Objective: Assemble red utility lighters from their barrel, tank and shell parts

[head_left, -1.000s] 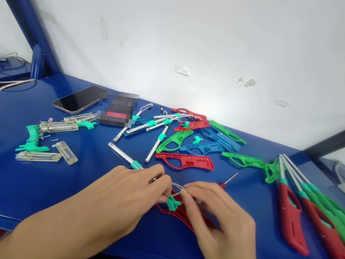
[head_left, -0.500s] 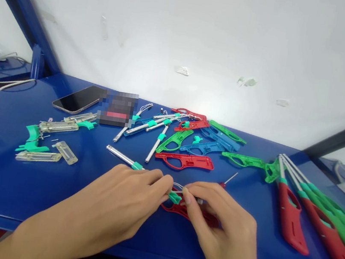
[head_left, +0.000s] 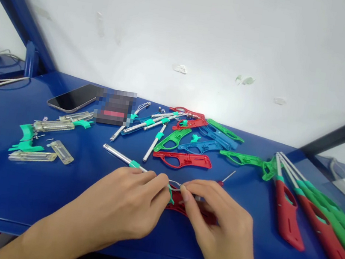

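My left hand [head_left: 129, 203] is closed with its fingertips around a teal trigger piece [head_left: 171, 195], mostly hidden behind the fingers. Thumb and forefinger of my right hand [head_left: 224, 217] pinch a thin white wire [head_left: 175, 184] that runs between the two hands. Beneath both hands lies a red lighter half-shell [head_left: 177, 207], partly covered. A silver lighter tube [head_left: 119, 153] with a teal collar reaches from behind my left hand toward the upper left. Just behind my right hand is a small red-handled screwdriver [head_left: 229, 178].
Silver tubes [head_left: 154, 142] and loose red, green and blue half-shells [head_left: 193, 161] lie at the back. To the left are clear fuel tanks [head_left: 62, 153], teal triggers [head_left: 27, 136] and a phone [head_left: 75, 97]. Whole lighters [head_left: 289, 216] lie at the right on the blue table [head_left: 78, 236].
The teal trigger piece has turned and drawn back toward my left fingers. My right hand keeps its pinch on the wire. The whole view has shifted slightly.
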Demonstrator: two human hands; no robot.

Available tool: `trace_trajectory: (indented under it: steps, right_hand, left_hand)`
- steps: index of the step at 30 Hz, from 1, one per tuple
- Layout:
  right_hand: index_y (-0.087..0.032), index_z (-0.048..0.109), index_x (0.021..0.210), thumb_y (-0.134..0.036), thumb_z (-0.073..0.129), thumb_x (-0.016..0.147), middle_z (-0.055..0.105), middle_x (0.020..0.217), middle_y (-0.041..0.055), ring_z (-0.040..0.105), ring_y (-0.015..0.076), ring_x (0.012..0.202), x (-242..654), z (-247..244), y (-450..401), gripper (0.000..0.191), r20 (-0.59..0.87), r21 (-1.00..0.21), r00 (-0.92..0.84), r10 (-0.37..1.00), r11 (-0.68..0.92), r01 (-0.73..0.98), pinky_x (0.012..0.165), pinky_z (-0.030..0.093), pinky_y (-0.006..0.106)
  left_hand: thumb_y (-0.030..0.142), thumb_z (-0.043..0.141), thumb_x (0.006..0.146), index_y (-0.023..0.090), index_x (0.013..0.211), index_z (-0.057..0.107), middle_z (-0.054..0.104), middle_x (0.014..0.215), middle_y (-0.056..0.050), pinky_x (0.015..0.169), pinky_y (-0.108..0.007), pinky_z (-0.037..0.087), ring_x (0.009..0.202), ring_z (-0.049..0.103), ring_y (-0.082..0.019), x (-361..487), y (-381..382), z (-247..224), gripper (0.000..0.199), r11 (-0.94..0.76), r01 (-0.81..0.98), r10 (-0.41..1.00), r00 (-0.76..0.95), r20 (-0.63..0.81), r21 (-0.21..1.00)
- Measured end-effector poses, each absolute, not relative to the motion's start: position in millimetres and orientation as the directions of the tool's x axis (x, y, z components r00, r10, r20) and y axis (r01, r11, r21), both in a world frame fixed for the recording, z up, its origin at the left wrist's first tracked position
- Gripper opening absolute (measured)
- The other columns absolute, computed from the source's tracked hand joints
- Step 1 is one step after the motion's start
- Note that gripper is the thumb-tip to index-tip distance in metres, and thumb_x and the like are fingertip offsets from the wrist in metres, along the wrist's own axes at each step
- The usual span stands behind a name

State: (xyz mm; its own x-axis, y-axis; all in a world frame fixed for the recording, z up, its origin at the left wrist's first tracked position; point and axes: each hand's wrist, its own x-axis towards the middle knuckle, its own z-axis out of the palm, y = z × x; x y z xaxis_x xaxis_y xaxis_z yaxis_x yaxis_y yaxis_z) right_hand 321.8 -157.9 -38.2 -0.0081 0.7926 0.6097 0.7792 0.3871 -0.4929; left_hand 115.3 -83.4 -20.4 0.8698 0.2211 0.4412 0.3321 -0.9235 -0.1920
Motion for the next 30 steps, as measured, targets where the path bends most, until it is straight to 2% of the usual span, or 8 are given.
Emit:
trace_trajectory:
  steps: [5,9,13,16,21,26,30]
  right_hand:
    - [-0.024,0.071,0.094,-0.018,0.069,0.104,0.08,0.091,-0.0011,0.079,0.0134,0.076,322,-39,-157,0.011,0.616,-0.483,-0.009,0.788,0.387,0.785,0.075,0.064,0.02]
    - [-0.024,0.072,0.096,-0.017,0.069,0.103,0.08,0.093,-0.0021,0.079,0.0123,0.079,323,-40,-157,0.011,0.612,-0.496,0.007,0.791,0.376,0.782,0.076,0.062,0.018]
    - [-0.025,0.071,0.095,-0.017,0.07,0.103,0.08,0.093,-0.004,0.078,0.0105,0.079,323,-40,-158,0.011,0.605,-0.503,0.022,0.796,0.361,0.786,0.076,0.06,0.016]
    - [-0.025,0.071,0.094,-0.017,0.07,0.103,0.079,0.091,-0.0048,0.077,0.0095,0.077,323,-38,-158,0.012,0.588,-0.517,0.027,0.809,0.35,0.781,0.074,0.059,0.015]
    - [-0.025,0.072,0.096,-0.016,0.071,0.102,0.08,0.09,-0.0061,0.077,0.0082,0.075,322,-39,-159,0.011,0.596,-0.524,0.037,0.802,0.354,0.774,0.076,0.058,0.013]
    - [-0.026,0.073,0.099,-0.018,0.072,0.103,0.08,0.091,-0.0071,0.077,0.0078,0.075,324,-42,-159,0.009,0.606,-0.524,0.039,0.795,0.362,0.771,0.077,0.059,0.011]
    - [-0.026,0.076,0.102,-0.018,0.071,0.104,0.083,0.095,-0.0067,0.079,0.0075,0.079,325,-42,-159,0.009,0.597,-0.527,0.034,0.802,0.36,0.77,0.081,0.059,0.01]
  left_hand:
    - [0.001,0.042,0.105,0.014,0.094,0.074,0.079,0.092,-0.007,0.051,-0.037,0.057,0.069,0.076,-0.023,114,-85,-18,0.037,-0.922,0.342,0.21,0.835,0.508,-0.18]
    - [0.004,0.042,0.105,0.017,0.095,0.07,0.077,0.095,-0.006,0.054,-0.037,0.055,0.072,0.074,-0.022,109,-87,-15,0.033,-0.936,0.345,0.285,0.856,0.431,-0.068]
    - [0.009,0.048,0.105,0.021,0.098,0.068,0.076,0.099,-0.004,0.064,-0.035,0.054,0.081,0.074,-0.022,105,-87,-15,0.024,-0.923,0.38,0.376,0.866,0.33,0.056]
    - [0.012,0.049,0.107,0.022,0.103,0.068,0.077,0.102,-0.004,0.068,-0.034,0.053,0.086,0.075,-0.022,106,-87,-16,0.023,-0.905,0.41,0.424,0.849,0.316,0.114]
    - [0.015,0.044,0.11,0.021,0.101,0.068,0.077,0.094,-0.002,0.065,-0.036,0.052,0.081,0.074,-0.022,112,-91,-19,0.026,-0.901,0.398,0.433,0.824,0.366,0.171]
    - [0.015,0.044,0.109,0.022,0.101,0.065,0.075,0.087,0.002,0.06,-0.037,0.048,0.072,0.072,-0.021,116,-91,-24,0.023,-0.89,0.402,0.455,0.816,0.358,0.214]
    - [0.015,0.043,0.109,0.023,0.099,0.065,0.074,0.085,0.003,0.056,-0.038,0.044,0.068,0.071,-0.021,116,-90,-27,0.025,-0.891,0.409,0.455,0.805,0.38,0.199]
